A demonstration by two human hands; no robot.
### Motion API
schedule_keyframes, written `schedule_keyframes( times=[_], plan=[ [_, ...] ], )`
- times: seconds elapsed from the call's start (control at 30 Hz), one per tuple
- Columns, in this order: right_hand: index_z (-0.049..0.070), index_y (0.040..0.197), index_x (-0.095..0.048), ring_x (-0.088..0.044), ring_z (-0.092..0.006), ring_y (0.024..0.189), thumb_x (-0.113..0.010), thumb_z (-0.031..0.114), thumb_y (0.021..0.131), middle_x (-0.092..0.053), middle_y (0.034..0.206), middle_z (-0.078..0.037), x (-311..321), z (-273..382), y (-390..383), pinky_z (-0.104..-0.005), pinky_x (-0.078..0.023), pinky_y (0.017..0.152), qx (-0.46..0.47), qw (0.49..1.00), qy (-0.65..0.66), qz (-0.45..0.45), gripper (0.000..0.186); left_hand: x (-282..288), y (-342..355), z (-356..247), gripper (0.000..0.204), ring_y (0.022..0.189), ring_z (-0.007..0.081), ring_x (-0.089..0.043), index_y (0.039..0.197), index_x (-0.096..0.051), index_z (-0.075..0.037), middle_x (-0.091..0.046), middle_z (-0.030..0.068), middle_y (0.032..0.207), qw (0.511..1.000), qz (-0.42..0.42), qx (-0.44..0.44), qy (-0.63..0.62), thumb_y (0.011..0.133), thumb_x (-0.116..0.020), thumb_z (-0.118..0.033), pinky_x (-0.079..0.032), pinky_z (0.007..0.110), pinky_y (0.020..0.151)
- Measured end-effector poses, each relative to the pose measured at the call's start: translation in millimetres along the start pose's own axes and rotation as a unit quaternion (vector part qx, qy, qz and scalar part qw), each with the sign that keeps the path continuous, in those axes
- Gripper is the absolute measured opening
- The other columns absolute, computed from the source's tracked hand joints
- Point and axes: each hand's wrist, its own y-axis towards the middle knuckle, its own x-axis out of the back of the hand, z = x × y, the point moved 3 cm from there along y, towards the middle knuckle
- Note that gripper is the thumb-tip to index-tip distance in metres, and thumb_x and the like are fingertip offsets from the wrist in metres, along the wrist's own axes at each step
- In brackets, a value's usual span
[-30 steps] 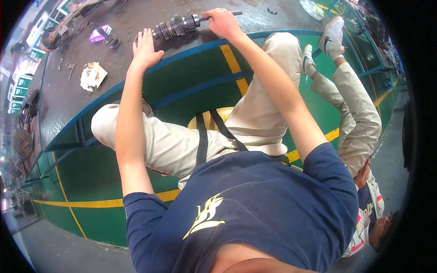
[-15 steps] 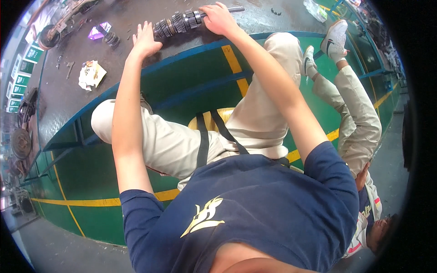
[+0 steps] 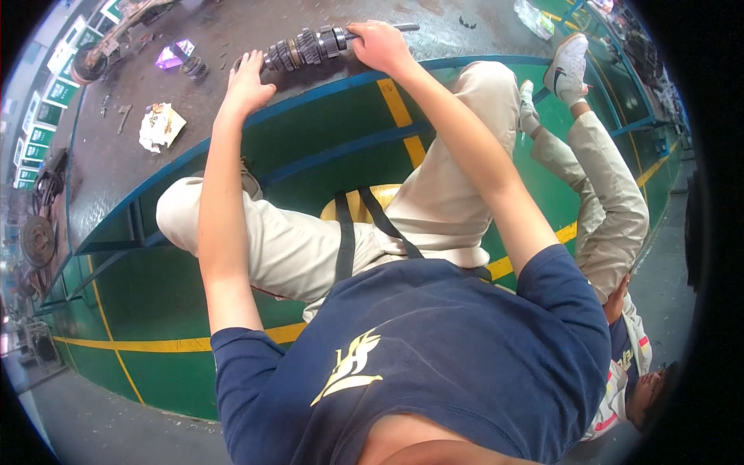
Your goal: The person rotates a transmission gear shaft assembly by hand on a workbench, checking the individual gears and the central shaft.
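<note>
A dark metal gear shaft [image 3: 304, 48] with several toothed gears lies across the work table [image 3: 232, 27], close to its near edge. My left hand [image 3: 248, 87] is at the shaft's left end, its fingers curled over that end and partly hiding it. My right hand [image 3: 381, 46] is closed around the shaft to the right of the gears. Beyond that hand the thin bare rod end sticks out to the right. A small separate gear [image 3: 194, 68] stands left of my left hand, beside a purple packet [image 3: 173, 54].
A crumpled, stained paper [image 3: 161, 128] lies on the table's left part. A clear plastic bag [image 3: 535, 18] lies at the far right. The blue table frame [image 3: 325, 85] runs above my knees. At right sits another person, whose trousered leg [image 3: 612, 186] reaches toward the table.
My right hand's fingers have curled down more closely around the shaft. My left fingers, stretched out before, are now bent at the shaft's left end. The view has shifted slightly.
</note>
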Motion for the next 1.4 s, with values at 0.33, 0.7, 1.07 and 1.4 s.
schedule_keyframes(
  times=[0.33, 0.7, 1.07, 1.4],
  plan=[
    [0.003, 0.074, -0.062, -0.066, -0.0341, 0.077, -0.055, 0.024, 0.084, -0.066, 0.076, -0.015, -0.2, 0.5, -2.3, -0.0443, -0.053, 0.071, 0.018, 1.000, -0.011, 0.000, 0.024, 13.4, -17.5, -10.7, 0.073, 0.142, 0.0318, -0.031, 0.143, -0.040, -0.001, -0.036, 0.0196, 0.151, 0.999, 0.005, -0.015, -0.031, 0.075, -0.061, -0.018, -0.023, 0.038, 0.118],
    [0.000, 0.104, -0.058, -0.056, -0.0363, 0.103, -0.053, 0.021, 0.087, -0.060, 0.100, -0.019, -16.6, -8.0, 33.8, -0.0478, -0.039, 0.096, 0.033, 0.990, -0.023, 0.136, 0.028, -2.8, 41.6, 28.9, 0.065, 0.121, 0.0367, -0.053, 0.133, -0.047, -0.001, -0.057, 0.0220, 0.128, 0.998, -0.010, -0.022, -0.060, 0.072, -0.062, -0.016, -0.042, 0.042, 0.103],
    [-0.009, 0.137, -0.042, -0.034, -0.0398, 0.136, -0.049, 0.014, 0.086, -0.043, 0.142, -0.026, -34.7, -16.2, 6.2, -0.0553, -0.020, 0.114, -0.014, 0.997, -0.040, 0.060, 0.056, -16.3, 43.1, -2.4, 0.092, 0.149, 0.0290, -0.011, 0.152, -0.013, -0.002, -0.011, 0.0155, 0.161, 0.997, -0.044, 0.009, 0.064, 0.079, -0.063, -0.024, -0.015, 0.056, 0.117],
    [-0.003, 0.109, -0.059, -0.055, -0.0384, 0.107, -0.053, 0.003, 0.072, -0.061, 0.108, -0.022, -2.2, -18.3, 19.0, -0.0440, -0.042, 0.096, -0.018, 1.000, 0.001, 0.008, 0.038, 16.1, 29.0, 13.7, 0.083, 0.135, 0.0334, -0.038, 0.142, -0.038, -0.003, -0.044, 0.0201, 0.141, 0.993, -0.113, 0.018, 0.006, 0.068, -0.067, -0.027, -0.030, 0.046, 0.111]
  ],
)
